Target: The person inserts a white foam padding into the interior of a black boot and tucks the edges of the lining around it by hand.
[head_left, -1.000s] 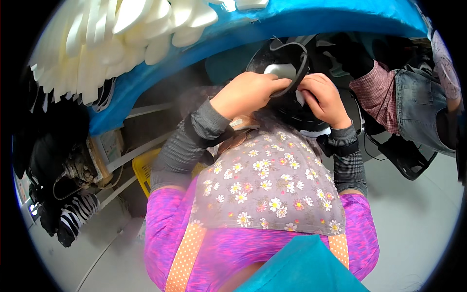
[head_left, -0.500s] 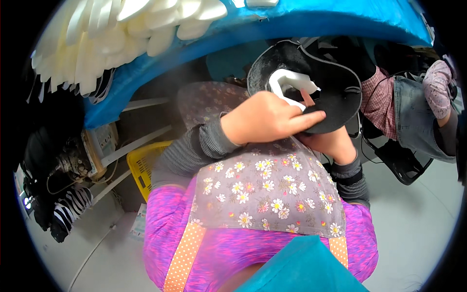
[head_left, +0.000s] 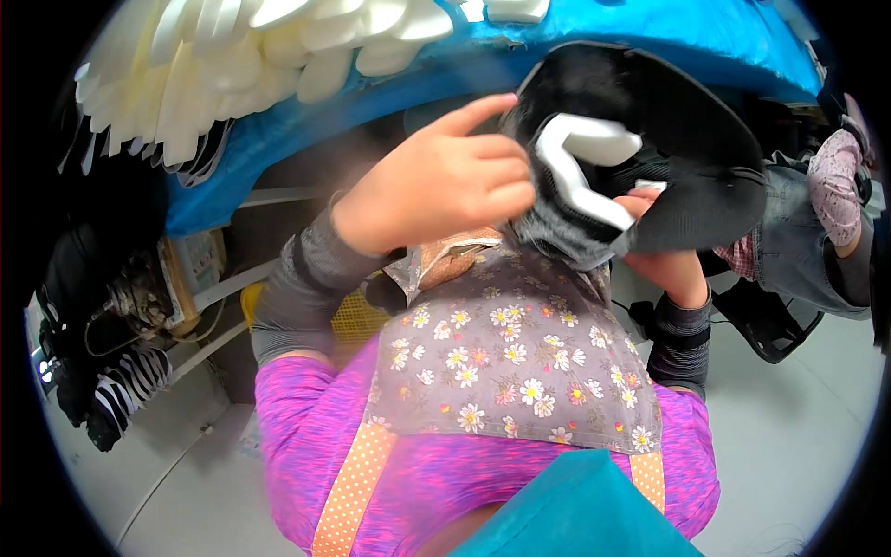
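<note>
I hold a black fabric piece raised close in front of me, under the edge of the blue table. A white foam insert sits inside its opening. My left hand grips the left rim of the black piece, index finger stretched up. My right hand holds it from below, mostly hidden behind the fabric. A grey flowered cloth lies over my lap, over pink trousers.
Several white foam pieces are stacked on the blue table. Black and striped fabric items hang at the left. Another person sits at the right beside a black chair base. A teal object is at the bottom.
Both hands have lifted the black piece up and toward me; the white insert is now turned toward the camera and the left hand has shifted onto its left rim.
</note>
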### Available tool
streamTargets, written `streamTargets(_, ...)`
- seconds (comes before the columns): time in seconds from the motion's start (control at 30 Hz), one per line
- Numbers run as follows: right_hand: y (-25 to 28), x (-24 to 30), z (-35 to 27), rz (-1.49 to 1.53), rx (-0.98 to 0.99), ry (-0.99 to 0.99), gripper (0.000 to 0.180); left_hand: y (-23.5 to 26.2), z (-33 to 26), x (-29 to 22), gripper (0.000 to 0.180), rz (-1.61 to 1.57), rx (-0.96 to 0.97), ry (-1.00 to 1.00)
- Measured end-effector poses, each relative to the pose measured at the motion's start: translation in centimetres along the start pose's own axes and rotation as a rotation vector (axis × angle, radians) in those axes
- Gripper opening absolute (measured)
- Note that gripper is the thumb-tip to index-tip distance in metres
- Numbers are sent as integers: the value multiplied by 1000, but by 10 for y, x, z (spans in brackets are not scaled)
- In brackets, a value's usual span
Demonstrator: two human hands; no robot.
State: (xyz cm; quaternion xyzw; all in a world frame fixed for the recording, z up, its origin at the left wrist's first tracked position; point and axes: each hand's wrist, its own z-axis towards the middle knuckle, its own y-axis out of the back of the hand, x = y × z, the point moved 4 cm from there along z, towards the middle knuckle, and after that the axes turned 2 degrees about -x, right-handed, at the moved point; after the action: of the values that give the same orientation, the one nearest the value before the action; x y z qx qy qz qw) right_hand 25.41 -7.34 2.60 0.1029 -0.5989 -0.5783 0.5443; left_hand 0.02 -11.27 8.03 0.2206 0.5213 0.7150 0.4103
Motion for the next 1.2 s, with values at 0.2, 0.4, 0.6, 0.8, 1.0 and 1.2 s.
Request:
streamTargets(0.2, -29, 20, 19, 351, 176, -142, 30, 34, -3, -35, 18, 25, -45, -109)
streamTargets(0.4, -56, 22, 37, 406, 249, -156, 24, 53, 5, -31, 16, 141, -43, -230)
streamTargets(0.6, -51, 22, 36, 170, 171, -76, 36, 31, 11, -33, 31, 83, -153, -214)
streamTargets(0.8, -45, 8, 25, 525, -63, -111, 55, 39, 5, -19, 66, -174, 169, 205)
streamTargets(1.0, -30, 42, 47, 250, -61, 126, 36, 20, -11, -59, 27, 5, 279, 71)
streamTargets(1.2, -36, 42, 52, 150, -156, 159, 25, 36, -18, -76, 29, 154, 166, 39)
